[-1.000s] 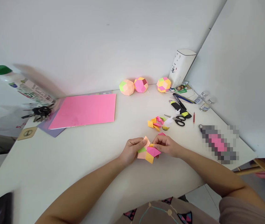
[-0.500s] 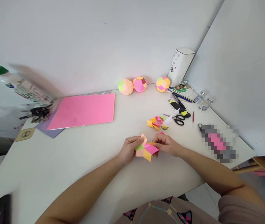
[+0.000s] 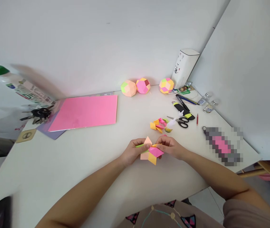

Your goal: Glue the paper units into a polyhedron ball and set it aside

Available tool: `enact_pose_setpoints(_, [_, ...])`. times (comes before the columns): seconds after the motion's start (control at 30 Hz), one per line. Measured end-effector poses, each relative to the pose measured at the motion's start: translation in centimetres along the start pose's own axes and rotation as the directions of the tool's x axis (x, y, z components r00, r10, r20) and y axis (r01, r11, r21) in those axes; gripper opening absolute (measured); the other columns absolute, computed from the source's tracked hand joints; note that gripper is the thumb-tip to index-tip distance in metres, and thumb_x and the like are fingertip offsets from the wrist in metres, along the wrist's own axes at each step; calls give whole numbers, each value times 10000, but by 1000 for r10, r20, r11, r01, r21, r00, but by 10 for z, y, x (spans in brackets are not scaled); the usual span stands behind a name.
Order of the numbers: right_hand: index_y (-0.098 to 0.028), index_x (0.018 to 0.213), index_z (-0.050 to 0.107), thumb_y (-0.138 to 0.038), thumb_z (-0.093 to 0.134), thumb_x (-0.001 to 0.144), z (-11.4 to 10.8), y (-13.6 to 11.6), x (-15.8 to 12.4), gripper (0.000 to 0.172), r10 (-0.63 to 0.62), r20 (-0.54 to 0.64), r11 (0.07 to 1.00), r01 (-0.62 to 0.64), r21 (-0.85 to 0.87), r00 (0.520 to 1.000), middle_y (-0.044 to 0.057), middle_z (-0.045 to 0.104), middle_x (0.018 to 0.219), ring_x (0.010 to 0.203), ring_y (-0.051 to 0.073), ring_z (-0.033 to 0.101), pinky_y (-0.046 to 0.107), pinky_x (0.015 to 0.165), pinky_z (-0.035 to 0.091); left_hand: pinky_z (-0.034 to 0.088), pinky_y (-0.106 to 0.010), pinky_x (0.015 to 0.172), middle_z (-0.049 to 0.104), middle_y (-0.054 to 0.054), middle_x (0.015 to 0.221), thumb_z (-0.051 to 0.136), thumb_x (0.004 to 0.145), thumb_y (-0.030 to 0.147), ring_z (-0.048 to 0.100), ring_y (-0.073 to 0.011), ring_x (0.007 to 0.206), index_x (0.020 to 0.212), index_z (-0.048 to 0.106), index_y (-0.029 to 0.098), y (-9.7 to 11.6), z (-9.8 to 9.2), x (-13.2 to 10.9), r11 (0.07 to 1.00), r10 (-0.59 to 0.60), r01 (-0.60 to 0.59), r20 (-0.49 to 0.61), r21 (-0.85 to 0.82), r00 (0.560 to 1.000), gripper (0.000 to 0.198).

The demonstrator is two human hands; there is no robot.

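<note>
Between my hands is a star-shaped folded-paper piece [image 3: 152, 158] with pink, orange, peach and green points. My left hand [image 3: 133, 152] is closed on its left side, the thumb pressing near the centre. My right hand [image 3: 171, 148] pinches its upper right side, by the pink and orange points; some of those fingertips are hidden behind the paper. Just beyond my hands lies a small pile of folded paper pieces [image 3: 157, 125], with a glue bottle [image 3: 170, 125] beside it. A bit of pink paper shows behind my right hand.
Three paper balls [image 3: 128, 88] sit along the wall. Scissors [image 3: 182, 122], a black and yellow cutter [image 3: 183, 110], a red pen [image 3: 197, 119] and small glass jars [image 3: 210, 106] are at the right. Pink paper sheets [image 3: 85, 112], keys [image 3: 41, 114] and a white bottle [image 3: 28, 90] are at the left.
My left thumb has slid rightward to the star's centre, now covering part of the green point. The paper star has shifted slightly right. My right hand keeps its pinch.
</note>
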State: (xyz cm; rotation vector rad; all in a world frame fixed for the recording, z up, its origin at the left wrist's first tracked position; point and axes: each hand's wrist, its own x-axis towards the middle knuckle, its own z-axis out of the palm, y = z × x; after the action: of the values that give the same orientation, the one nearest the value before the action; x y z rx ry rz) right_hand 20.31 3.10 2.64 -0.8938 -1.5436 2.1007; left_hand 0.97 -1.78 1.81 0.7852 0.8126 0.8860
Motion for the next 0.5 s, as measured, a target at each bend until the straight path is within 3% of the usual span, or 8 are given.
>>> enact_pose_setpoints(0.1, [-147,785,546,-409,659,782,-1,1,0,285,12,1,1000,-12,-24,1000,0,621,682,567,115,617,262,551,501,480,-338,645,660,-85,767,664,747,398,626,-213,693,817,670,140,2,0,1,999,-10,10,8,44,1000,268])
enact_pose_setpoints(0.27, [-152,770,566,-407,664,774,-4,7,1,273,-1,-8,989,0,-149,1000,-8,588,706,599,89,554,217,535,436,387,-246,555,537,-9,652,682,716,393,505,-120,594,658,587,143,1,-1,1,992,-24,29,-40,119,999,274])
enact_pose_setpoints(0.5, [-165,794,565,-406,622,811,-6,11,2,248,24,40,972,-14,-233,999,-9,586,708,596,93,563,214,525,432,343,-234,527,472,12,625,700,689,366,446,-98,569,599,560,146,0,5,-1,998,6,-1,-77,60,997,276])
